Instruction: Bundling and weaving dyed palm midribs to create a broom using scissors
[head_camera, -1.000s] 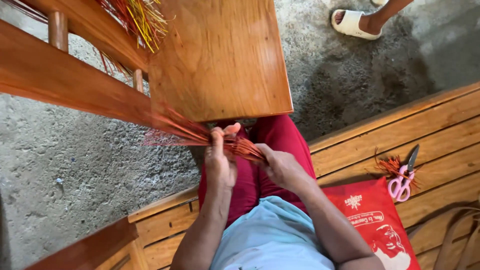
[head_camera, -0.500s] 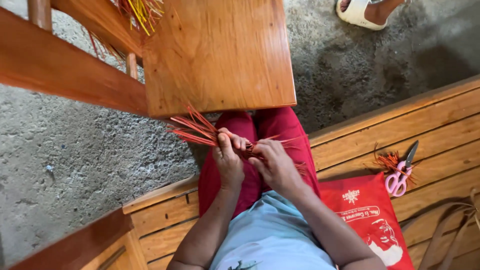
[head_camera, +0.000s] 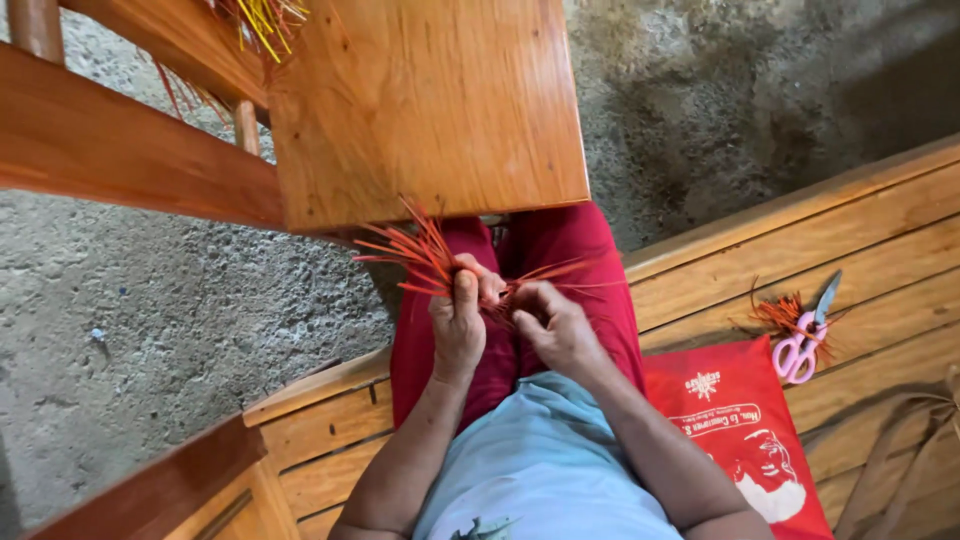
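Your left hand (head_camera: 457, 330) and right hand (head_camera: 553, 328) pinch the bundle of orange strips (head_camera: 430, 258) over your lap, just below the wooden table (head_camera: 430, 100). Slacken either grip and the splayed ends could likely slide apart or snag the table's edge.

Bundle of thin orange-red strips (head_camera: 425, 255), fanned out leftward; above red-trousered lap
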